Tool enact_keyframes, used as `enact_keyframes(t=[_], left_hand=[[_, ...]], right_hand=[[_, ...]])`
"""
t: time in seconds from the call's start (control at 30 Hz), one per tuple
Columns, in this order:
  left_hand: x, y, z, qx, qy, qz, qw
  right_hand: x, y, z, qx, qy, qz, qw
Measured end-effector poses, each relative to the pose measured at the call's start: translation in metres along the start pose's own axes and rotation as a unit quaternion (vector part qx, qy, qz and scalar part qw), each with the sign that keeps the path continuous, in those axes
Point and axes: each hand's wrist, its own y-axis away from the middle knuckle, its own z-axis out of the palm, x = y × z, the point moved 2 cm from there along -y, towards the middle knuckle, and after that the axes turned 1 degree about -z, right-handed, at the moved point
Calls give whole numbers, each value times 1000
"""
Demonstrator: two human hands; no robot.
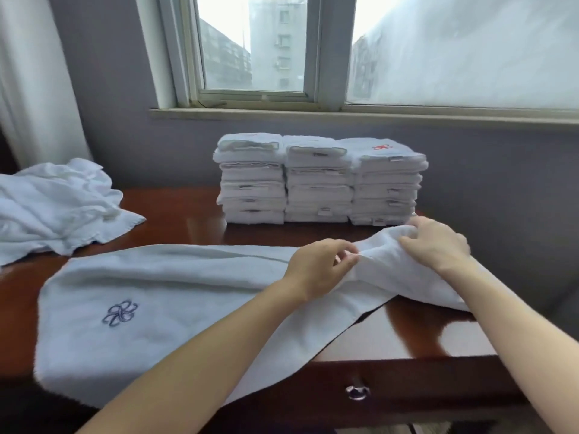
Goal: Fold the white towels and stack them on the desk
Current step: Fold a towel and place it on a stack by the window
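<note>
A long white towel [163, 296] with a blue embroidered flower lies spread across the front of the dark wooden desk [416, 336]. Its right end is bunched and raised off the desk. My left hand [319, 267] pinches that bunched end from the left. My right hand [438, 242] grips the same end from the right, fingers curled into the cloth. Three side-by-side stacks of folded white towels [319, 180] stand at the back of the desk under the window.
A heap of unfolded white towels [53, 202] lies at the desk's left. A drawer with a metal knob [357, 392] is in the desk front. The window sill [344, 114] and grey wall are behind the stacks; a curtain hangs at far left.
</note>
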Motion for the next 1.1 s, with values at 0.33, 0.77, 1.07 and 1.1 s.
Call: enact_keyframes(t=[0.33, 0.77, 1.07, 1.1], left_hand=[[-69, 69, -81, 124, -80, -97, 984], [-143, 101, -91, -107, -247, -232, 935], [-155, 55, -92, -138, -206, -111, 962], [-152, 50, -93, -122, -202, -108, 966]], right_hand=[[-158, 59, 39, -26, -178, -325, 928], [-186, 59, 106, -139, -65, -388, 909], [-160, 59, 92, -154, -73, -326, 930], [-153, 59, 85, -157, -79, -326, 929]])
